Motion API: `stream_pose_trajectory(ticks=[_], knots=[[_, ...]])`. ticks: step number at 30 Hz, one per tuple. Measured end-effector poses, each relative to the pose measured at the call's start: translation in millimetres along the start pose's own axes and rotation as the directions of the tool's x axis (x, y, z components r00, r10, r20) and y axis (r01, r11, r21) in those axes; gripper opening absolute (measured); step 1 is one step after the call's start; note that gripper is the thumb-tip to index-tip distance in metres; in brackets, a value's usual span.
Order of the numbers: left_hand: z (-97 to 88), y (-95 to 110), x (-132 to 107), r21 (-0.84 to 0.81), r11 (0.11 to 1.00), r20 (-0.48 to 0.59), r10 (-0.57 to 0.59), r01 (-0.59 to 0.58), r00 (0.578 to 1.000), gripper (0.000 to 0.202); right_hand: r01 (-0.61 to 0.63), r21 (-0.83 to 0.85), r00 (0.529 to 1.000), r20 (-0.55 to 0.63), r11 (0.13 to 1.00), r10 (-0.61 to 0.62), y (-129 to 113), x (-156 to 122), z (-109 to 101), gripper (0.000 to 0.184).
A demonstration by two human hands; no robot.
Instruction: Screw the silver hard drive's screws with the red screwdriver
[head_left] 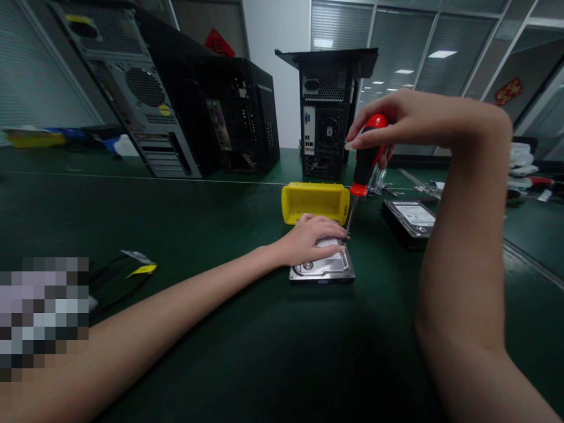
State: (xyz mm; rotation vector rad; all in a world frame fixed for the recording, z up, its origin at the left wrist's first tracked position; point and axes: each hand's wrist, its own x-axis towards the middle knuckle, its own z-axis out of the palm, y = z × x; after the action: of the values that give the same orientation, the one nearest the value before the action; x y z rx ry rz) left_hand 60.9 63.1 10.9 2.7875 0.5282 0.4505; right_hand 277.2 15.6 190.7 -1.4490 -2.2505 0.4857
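A silver hard drive [324, 271] lies flat on the green table. Across its top rests my left hand [312, 239], fingers stretched out and lying flat, the thumb apart from them. Above the drive my right hand [382, 126] grips the handle of a red and black screwdriver [365, 167] from the top. The screwdriver stands nearly upright, leaning a little, and its tip meets the far right corner of the drive beside my left fingertips. Whether a screw sits under the tip is too small to tell. Right behind the drive is a yellow plastic bin [315, 197], its open side facing me.
Another hard drive [412, 218] sits to the right, partly behind my right forearm. Black computer cases [328, 111] stand along the back, with a large one [147, 88] at left. A cable with a yellow tag [143, 270] lies on the left. Loose small tools [423, 185] lie back right.
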Motion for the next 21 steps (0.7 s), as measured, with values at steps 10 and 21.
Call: stream_pose_trajectory(ticks=[10, 21], knots=[[-0.2, -0.1, 0.8, -0.015, 1.000, 0.007, -0.014, 0.015, 1.000, 0.037, 0.023, -0.034, 1.000, -0.015, 0.999, -0.023, -0.5, -3.9, 1.2, 0.046], [-0.5, 0.7, 1.4, -0.009, 1.000, -0.001, -0.013, 0.013, 1.000, 0.035, 0.044, -0.048, 0.999, -0.022, 0.998, -0.045, -3.0, -4.4, 2.0, 0.042]])
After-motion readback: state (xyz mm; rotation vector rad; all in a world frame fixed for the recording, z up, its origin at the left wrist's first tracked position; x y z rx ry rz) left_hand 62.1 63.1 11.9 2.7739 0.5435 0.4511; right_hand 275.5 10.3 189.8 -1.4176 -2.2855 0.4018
